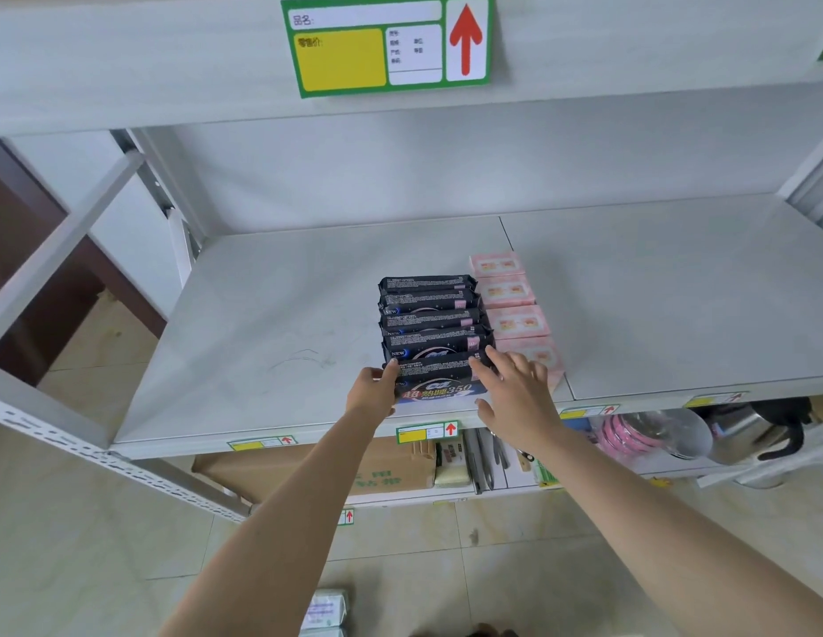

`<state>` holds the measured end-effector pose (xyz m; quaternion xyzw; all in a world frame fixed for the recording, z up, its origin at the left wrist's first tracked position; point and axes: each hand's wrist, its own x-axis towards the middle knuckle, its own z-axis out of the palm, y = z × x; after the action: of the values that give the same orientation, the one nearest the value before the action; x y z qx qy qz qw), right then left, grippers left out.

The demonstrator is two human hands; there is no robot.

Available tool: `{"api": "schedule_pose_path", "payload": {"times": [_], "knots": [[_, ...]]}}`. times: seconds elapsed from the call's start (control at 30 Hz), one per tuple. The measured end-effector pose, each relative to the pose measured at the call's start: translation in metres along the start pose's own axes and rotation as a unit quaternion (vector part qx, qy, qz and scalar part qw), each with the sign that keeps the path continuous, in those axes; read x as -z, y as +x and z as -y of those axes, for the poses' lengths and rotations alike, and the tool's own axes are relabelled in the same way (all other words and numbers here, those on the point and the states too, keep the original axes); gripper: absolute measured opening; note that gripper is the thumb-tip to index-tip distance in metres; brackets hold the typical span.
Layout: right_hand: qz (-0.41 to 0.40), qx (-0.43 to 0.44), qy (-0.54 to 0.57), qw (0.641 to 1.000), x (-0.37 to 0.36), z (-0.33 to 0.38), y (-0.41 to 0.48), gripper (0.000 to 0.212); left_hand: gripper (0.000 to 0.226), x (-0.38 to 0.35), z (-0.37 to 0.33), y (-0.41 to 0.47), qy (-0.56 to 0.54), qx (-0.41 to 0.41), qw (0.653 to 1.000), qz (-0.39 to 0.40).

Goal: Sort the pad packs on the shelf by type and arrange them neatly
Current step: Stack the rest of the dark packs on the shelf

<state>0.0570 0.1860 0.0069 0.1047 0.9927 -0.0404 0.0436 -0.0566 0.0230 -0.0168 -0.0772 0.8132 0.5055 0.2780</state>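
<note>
While the left hand (372, 388) grips the nearest black pack (439, 389) at the near edge of the shelf (262, 337) and the right hand (515, 393), fingers straight, presses its right end, sorting looks nearly done; next, square it with the black row (430, 314).

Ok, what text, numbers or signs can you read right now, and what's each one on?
"品名:" on the big green shelf tag, top.
"零售价:" on its yellow field.
Red up arrow on that tag's right side.
"NEW" on the black pad packs.
"超熟睡350" on the front black pack.
Unreadable: packs' fine print, pink packs, small shelf-edge tags, cardboard box.
</note>
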Motion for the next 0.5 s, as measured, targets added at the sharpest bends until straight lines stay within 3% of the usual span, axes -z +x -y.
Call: {"api": "schedule_pose_path", "payload": {"times": [0.33, 0.5], "knots": [[-0.1, -0.008, 0.099, 0.99, -0.01, 0.025, -0.028, 0.046, 0.041, 0.025, 0.013, -0.012, 0.047, -0.047, 0.998, -0.005], [-0.094, -0.039, 0.13, 0.986, -0.014, 0.041, -0.047, 0.046, 0.034, 0.042, 0.025, -0.026, 0.023, -0.067, 0.997, -0.001]]}}
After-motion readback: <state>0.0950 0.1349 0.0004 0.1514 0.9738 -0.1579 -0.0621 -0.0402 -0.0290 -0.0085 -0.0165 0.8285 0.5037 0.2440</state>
